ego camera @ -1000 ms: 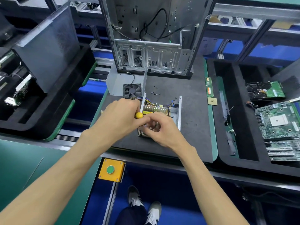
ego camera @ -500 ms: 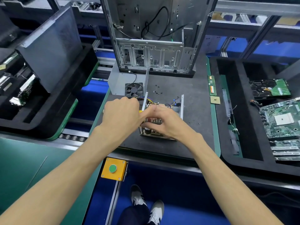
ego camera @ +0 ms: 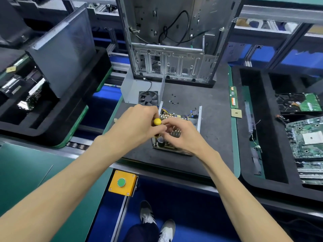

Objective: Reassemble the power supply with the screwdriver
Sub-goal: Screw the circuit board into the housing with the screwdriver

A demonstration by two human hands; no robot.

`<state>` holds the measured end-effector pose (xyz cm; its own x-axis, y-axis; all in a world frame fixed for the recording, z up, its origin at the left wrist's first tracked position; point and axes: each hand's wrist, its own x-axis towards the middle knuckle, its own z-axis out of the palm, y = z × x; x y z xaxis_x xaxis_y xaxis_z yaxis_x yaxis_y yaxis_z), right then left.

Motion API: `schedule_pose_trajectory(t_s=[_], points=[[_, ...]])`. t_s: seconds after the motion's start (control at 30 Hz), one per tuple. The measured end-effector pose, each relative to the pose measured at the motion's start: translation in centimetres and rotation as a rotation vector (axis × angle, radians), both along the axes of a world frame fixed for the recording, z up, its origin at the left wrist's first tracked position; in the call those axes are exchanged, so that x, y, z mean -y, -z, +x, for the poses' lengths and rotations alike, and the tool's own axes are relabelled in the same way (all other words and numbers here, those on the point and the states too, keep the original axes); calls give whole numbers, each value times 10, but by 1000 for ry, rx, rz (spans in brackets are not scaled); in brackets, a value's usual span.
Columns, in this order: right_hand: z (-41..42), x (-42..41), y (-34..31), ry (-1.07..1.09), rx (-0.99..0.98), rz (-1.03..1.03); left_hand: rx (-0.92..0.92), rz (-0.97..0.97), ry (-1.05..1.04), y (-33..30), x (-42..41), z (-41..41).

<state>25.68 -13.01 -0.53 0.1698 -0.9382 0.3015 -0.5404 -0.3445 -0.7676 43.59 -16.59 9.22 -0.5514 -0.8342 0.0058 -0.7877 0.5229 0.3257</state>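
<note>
Driving down into the open power supply [ego camera: 176,130] now: your left hand [ego camera: 138,124] is wrapped around the screwdriver [ego camera: 157,121], its yellow cap poking out between thumb and fingers, shaft pointing down toward the board's near-left corner. Your right hand [ego camera: 181,135] comes in from 3 o'clock, fingertips pinched at the shaft just below the handle, probably steadying the tip on a screw, though the screw itself is hidden under your fingers. The power supply sits mid-counter [ego camera: 215,119] on the dark mat, lid off, coils and wires showing, side walls standing up at 12 and 3 o'clock of your hands. Its fan [ego camera: 148,98] lies just beyond at 12 o'clock, cable trailing toward the grey cover [ego camera: 132,88] behind it. A scatter of small black screws [ego camera: 172,100] waits at 1 o'clock, within easy reach for the next fixings. The empty computer case [ego camera: 174,41] stands upright farther back. By my read, you're early in the job: board being fastened, cover not yet on.
</note>
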Motion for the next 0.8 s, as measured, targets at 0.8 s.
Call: schedule_pose_trajectory(t_s=[0.8], points=[[6,1,-3,-58,-38,69,122,-285,-106,16,-11,4]])
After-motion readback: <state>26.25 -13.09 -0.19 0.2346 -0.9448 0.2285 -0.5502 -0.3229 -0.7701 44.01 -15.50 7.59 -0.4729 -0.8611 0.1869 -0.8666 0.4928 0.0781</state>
